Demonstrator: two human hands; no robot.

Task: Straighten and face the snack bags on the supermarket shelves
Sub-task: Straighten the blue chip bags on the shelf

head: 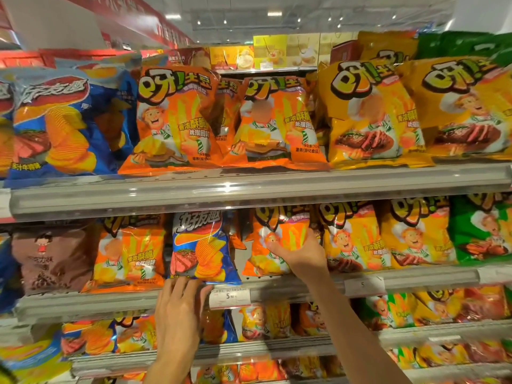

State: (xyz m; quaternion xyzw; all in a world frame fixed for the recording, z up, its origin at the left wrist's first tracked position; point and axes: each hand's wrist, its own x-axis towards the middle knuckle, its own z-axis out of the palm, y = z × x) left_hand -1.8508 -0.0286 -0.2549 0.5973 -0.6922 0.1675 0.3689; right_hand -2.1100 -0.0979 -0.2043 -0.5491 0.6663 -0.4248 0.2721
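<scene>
Nearest the camera, in the lower centre of the frame, the left hand (180, 309) reaches up to the bottom edge of the blue bag (201, 248) on the middle shelf (83, 302). Its fingers curl at the bag's lower seam, right at the shelf lip. Whether they pinch the seam or only push under it cannot be told from here. Just right of it a price tag (229, 296) sits on the rail.

A little further in, centre right, the right hand (297, 252) is spread flat on the front of an orange bag (274, 242), thumb out to the left, fingers wrapping its right edge. That bag leans left, and a bare gap of shelf shows between it and the blue bag.

The step in hand looks like squaring these two bags. To do it well, lift the blue bag by its base rather than squeezing the middle, so the chips don't crush, and set its bottom seam even with the shelf lip. The blue bag stands among orange ones, so it may belong elsewhere. With the right hand, tip the orange bag upright, face it forward, and slide it left to close the gap.

Beyond, the top shelf (249, 187) carries more bags. They lean a little and overlap at the centre.
</scene>
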